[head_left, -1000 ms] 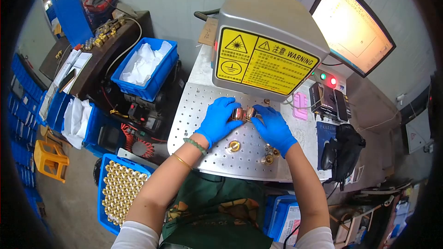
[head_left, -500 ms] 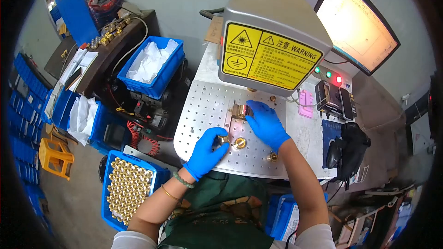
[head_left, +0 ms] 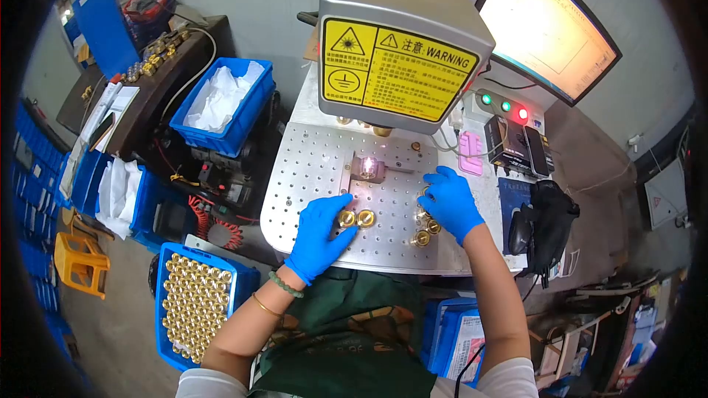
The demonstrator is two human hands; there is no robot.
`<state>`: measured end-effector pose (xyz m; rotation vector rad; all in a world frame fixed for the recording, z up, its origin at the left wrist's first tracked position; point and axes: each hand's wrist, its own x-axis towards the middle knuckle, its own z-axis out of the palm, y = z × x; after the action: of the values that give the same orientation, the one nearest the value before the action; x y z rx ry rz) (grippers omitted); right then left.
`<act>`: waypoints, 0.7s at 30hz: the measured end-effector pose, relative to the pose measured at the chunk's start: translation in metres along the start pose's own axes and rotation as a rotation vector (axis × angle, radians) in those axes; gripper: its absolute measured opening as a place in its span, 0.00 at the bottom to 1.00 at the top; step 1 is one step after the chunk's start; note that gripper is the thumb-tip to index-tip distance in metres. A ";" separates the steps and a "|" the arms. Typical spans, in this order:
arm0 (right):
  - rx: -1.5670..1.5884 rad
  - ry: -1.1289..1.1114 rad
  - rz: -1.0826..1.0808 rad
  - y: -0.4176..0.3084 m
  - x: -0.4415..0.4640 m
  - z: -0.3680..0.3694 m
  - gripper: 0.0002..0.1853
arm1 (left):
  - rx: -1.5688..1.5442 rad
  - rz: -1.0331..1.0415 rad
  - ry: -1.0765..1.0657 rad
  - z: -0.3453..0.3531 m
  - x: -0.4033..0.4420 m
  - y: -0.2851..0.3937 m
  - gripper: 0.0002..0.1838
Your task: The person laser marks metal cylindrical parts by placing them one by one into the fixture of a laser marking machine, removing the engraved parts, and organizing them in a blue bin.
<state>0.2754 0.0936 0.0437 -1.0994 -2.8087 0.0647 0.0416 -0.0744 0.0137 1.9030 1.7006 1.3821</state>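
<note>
My left hand (head_left: 318, 234), in a blue glove, rests on the perforated metal plate (head_left: 295, 177) with thumb and forefinger apart. A brass ring fitting (head_left: 346, 219) lies between them, beside a second brass fitting (head_left: 366, 218). My right hand (head_left: 453, 205), also gloved in blue, is bent over the plate's right side. A glint of brass shows between its thumb and fingers, mostly hidden. Just below that hand, several brass fittings (head_left: 422, 238) stand close together. In the small metal fixture (head_left: 380, 172) sits a brightly lit shiny part (head_left: 367, 168), with both hands away from it.
A grey machine head with a yellow warning label (head_left: 398, 70) overhangs the plate. At lower left, a blue crate (head_left: 158, 309) holds many brass fittings. A monitor (head_left: 553, 26), pink tray (head_left: 470, 153), phone (head_left: 538, 151) and black mouse (head_left: 521, 232) are to the right.
My right hand has left the fixture and moved right and down to the fittings there. The left fingers have spread, and the fitting they held lies on the plate. Bright light now falls on the fixture.
</note>
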 end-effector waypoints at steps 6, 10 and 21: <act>0.529 0.011 -0.109 -0.018 0.009 -0.012 0.09 | -0.147 -0.005 0.072 0.002 0.019 0.029 0.25; 1.277 -0.224 -0.021 -0.053 0.012 -0.044 0.13 | -0.661 -0.245 -0.043 0.014 0.027 0.044 0.23; 0.408 0.258 -0.190 -0.090 0.006 -0.049 0.20 | -1.429 -0.806 0.027 0.015 0.045 0.032 0.14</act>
<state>0.2164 0.0313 0.1002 -0.6915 -2.4994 0.4240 0.0677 -0.0386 0.0501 0.3465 0.7490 1.4898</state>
